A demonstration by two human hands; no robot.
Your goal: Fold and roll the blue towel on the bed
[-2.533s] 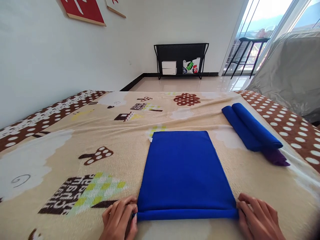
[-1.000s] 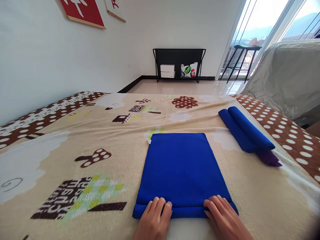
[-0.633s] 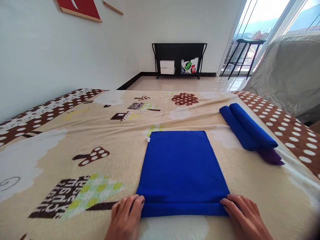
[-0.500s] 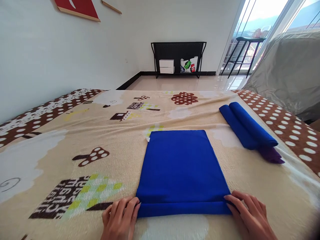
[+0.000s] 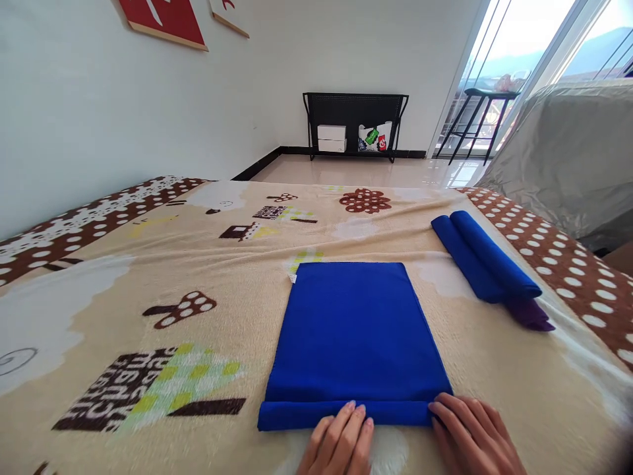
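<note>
A flat, folded royal-blue cloth [image 5: 353, 330] lay in the middle of the bed's beige patterned fleece blanket [image 5: 148, 297], its near edge turned over into a narrow roll. The left hand [image 5: 341, 441] rested on that roll near its middle, fingers together and laid flat, its grip closed on nothing. The right hand [image 5: 472, 435] touched the roll's right end, fingers slightly spread, pinching nothing visible. Two rolled blue cloths [image 5: 482, 254] lay well apart at far right.
</note>
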